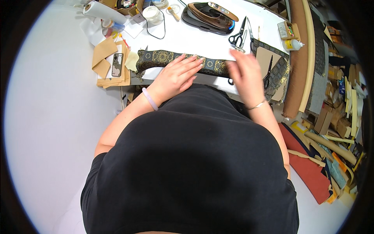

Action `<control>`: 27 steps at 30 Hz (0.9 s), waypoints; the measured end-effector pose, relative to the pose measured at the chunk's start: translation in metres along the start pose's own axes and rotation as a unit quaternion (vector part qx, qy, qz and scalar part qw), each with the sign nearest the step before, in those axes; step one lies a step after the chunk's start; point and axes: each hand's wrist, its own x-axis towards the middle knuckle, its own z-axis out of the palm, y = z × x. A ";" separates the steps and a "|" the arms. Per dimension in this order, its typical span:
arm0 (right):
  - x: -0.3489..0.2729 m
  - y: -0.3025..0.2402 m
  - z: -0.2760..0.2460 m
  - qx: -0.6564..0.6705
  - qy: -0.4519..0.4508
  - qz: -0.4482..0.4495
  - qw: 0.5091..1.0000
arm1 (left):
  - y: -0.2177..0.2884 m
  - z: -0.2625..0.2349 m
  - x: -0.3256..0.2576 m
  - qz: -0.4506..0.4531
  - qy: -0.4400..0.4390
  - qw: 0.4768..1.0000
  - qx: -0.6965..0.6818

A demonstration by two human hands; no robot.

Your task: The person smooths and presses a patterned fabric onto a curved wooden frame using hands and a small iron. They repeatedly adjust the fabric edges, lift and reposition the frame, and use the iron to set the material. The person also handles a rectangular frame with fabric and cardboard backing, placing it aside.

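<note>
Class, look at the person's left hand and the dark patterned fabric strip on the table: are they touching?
Touching. The head view shows the left hand lying flat, fingers spread, directly on the patterned fabric strip, with no gap visible.

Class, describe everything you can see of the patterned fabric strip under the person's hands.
The patterned fabric strip is dark with gold round motifs, like woven brocade. It lies flat across the white table, running left to right. The left hand rests flat on it, fingers spread; the blurred right hand covers its right end.

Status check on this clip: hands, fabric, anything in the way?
Left hand flat on patterned fabric strip. Right hand blurred at the strip's right end, grip unclear. Scissors just beyond, not blocking.
</note>
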 end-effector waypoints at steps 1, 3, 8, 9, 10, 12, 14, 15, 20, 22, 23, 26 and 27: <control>-0.001 -0.013 0.010 -0.013 -0.015 -0.057 0.998 | 0.000 0.000 0.000 -0.002 -0.003 1.000 -0.002; -0.003 -0.032 0.029 -0.017 -0.051 -0.130 0.990 | 0.000 -0.001 0.000 0.000 -0.006 1.000 0.002; -0.014 -0.023 0.036 -0.053 -0.054 -0.101 0.992 | -0.001 -0.001 0.002 0.000 -0.007 1.000 -0.004; -0.016 -0.018 0.033 -0.064 -0.055 -0.095 0.992 | -0.001 -0.001 0.002 0.000 -0.009 1.000 -0.006; -0.019 -0.014 0.029 -0.066 -0.060 -0.085 0.992 | -0.001 -0.001 0.003 -0.002 -0.010 1.000 -0.008; -0.024 -0.004 0.020 -0.072 -0.072 -0.069 0.992 | 0.000 -0.001 0.002 -0.004 -0.007 1.000 -0.011; -0.026 0.009 0.011 -0.074 -0.072 -0.056 0.993 | 0.001 -0.001 0.001 -0.004 -0.006 1.000 -0.008; -0.028 0.017 0.006 -0.070 -0.081 -0.053 0.993 | 0.002 -0.001 0.001 -0.002 -0.005 1.000 -0.005; -0.039 0.060 -0.023 -0.029 -0.105 0.002 0.994 | 0.002 0.000 0.001 0.006 -0.002 1.000 -0.001; -0.040 0.066 -0.033 -0.029 -0.097 0.075 0.992 | 0.001 0.001 0.001 0.008 0.000 1.000 0.002; -0.038 0.065 -0.034 -0.014 -0.049 0.052 0.997 | 0.001 0.001 0.001 0.007 0.001 1.000 0.000; -0.021 0.042 -0.021 -0.028 -0.032 0.018 0.999 | 0.001 -0.001 0.001 0.003 -0.005 1.000 -0.007; -0.015 0.028 -0.012 -0.029 -0.039 -0.029 0.998 | 0.002 -0.001 0.000 0.001 -0.008 1.000 -0.006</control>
